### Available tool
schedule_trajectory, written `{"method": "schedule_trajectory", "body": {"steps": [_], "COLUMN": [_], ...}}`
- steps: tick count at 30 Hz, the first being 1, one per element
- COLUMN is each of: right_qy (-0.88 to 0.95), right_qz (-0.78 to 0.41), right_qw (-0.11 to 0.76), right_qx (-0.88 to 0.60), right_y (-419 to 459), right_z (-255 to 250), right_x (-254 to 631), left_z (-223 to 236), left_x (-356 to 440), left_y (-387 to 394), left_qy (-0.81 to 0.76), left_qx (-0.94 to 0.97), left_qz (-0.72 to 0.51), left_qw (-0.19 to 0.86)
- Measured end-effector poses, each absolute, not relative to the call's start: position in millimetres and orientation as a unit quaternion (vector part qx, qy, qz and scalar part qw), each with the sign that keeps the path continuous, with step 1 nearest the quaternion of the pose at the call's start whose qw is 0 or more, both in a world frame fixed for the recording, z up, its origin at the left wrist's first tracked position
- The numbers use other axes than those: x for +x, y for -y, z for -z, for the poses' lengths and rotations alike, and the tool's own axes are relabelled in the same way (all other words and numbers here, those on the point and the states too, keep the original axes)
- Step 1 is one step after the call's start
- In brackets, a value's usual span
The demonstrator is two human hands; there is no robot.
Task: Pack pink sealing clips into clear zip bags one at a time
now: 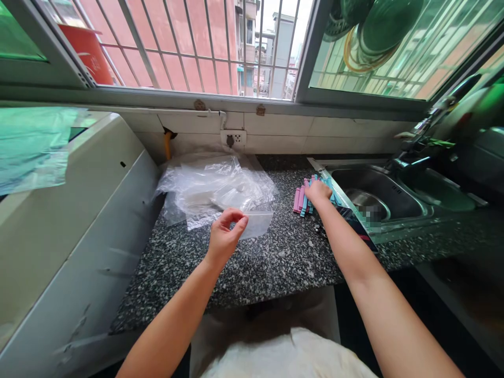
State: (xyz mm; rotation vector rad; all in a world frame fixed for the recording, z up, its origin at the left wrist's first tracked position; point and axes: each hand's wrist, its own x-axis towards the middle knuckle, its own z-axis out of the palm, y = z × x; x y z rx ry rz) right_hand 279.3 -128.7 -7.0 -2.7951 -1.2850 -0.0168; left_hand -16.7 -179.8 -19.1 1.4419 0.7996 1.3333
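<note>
My left hand (227, 236) pinches the edge of a small clear plastic bag (258, 223) between thumb and finger, just above the counter. Over on the right, my right hand (318, 192) is curled down onto a pile of pink and blue plastic strips (300, 199), which look like bag-sealing clips. The fingertips are hidden among them, so what they grip does not show. Behind my left hand lies a loose heap of clear plastic bags (220, 181).
Dark speckled counter (236, 278) spans the middle. A steel sink (370, 176) with a metal bowl (366, 202) and a tap (409, 152) is at the right. At the left stands a white-sided appliance (94, 210). A wall socket (233, 138) sits below the barred window.
</note>
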Motion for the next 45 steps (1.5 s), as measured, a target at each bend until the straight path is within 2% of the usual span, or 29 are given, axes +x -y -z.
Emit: {"method": "schedule_trajectory", "body": {"steps": [13,20,24,28,34,45], "right_qy": [0.399,0.537,0.632,0.684,0.735,0.719], "right_qz": [0.012,0.050,-0.013,-0.035,-0.070,-0.146], "right_qw": [0.105,0.278,0.403,0.471,0.492,0.498], "right_qx": [-0.911,-0.795,-0.662,-0.557,-0.461,-0.462], "right_y": [132.6,151.7,177.6,202.3,214.4,218.9], "right_z": [-7.5,-18.3,-10.3,1.1,18.3,31.3], "right_x": [262.1,223.4,198.4,181.3,173.2,166.7], "left_z": [20.7,19.4,23.4,25.5,27.2,32.1], "left_x": [-14.6,-11.9,-10.5,-10.4,-9.5,-4.0], "left_y": [179.3,177.2,174.4,173.0,172.7,177.1], "left_qy": [-0.359,-0.387,-0.388,-0.398,-0.397,-0.380], "left_qx": [0.579,0.589,0.592,0.598,0.606,0.623], "left_qz": [-0.536,-0.538,-0.531,-0.518,-0.507,-0.480], "left_qw": [0.498,0.462,0.465,0.464,0.466,0.487]}}
